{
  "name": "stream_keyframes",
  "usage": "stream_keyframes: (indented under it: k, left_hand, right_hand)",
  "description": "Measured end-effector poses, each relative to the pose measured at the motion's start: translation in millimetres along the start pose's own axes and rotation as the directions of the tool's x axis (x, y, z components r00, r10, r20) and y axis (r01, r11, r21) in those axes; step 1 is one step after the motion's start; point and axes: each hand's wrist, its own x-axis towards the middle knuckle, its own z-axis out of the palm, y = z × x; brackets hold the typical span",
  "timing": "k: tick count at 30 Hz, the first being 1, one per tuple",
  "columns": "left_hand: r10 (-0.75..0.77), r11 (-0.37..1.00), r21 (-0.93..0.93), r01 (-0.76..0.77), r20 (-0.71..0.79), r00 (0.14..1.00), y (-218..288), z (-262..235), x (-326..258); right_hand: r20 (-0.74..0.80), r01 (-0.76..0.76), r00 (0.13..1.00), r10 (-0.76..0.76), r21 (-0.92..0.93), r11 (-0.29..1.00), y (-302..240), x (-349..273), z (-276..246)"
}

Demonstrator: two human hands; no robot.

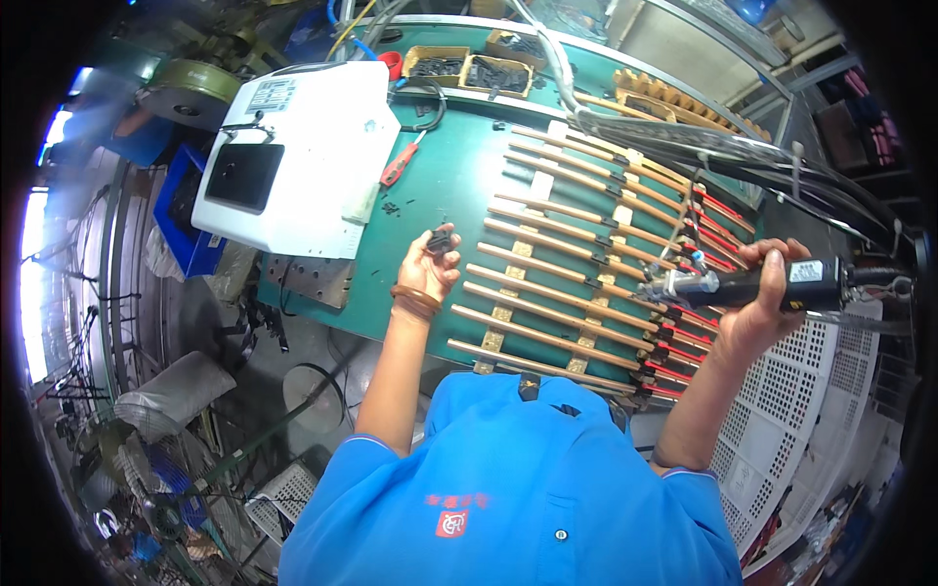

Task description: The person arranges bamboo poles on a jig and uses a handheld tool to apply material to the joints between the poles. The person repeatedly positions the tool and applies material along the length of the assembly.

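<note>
Left hand (428,272), fingers (452,257) curled around small black pieces (440,239), right hand (764,311), fingers wrapped around black handheld tool (821,285), row of wooden sticks (532,264) on green counter (449,186)

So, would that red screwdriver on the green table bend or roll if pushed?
The red screwdriver would probably stay stiff, since its shaft looks straight. It might roll in a curve, because its handle is fatter than its shaft. It may slide easily too, as the green tabletop looks smooth and shiny.

White machine (322,161), blue bin (203,256)
</note>
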Motion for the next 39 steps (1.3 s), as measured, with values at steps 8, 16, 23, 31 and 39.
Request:
stream_keyframes:
  k: [8,16,23,31,39]
  left_hand:
    - [-0.204,0.961,0.211,0.179,0.102,0.974,-87,42,7]
    - [-0.386,0.766,0.543,0.345,-0.041,0.922,-110,71,-11]
    - [-0.479,0.733,0.492,0.469,-0.116,0.87,-133,54,-24]
    - [-0.397,0.741,0.558,0.373,-0.084,0.914,-147,58,-14]
    - [0.029,0.208,0.975,-0.078,0.074,0.997,-152,61,-4]
  right_hand:
    - [0.04,-0.038,0.998,0.039,-0.006,0.999,-3,-7,2]
    - [0.029,-0.012,0.999,0.013,-0.051,0.999,-10,-13,-8]
    - [0.036,-0.036,0.999,0.036,-0.003,0.999,-10,-18,-10]
    - [0.06,-0.031,0.998,0.03,0.02,0.999,-11,-29,-11]
    - [0.047,-0.093,0.995,0.09,0.058,0.994,-16,-37,-6]
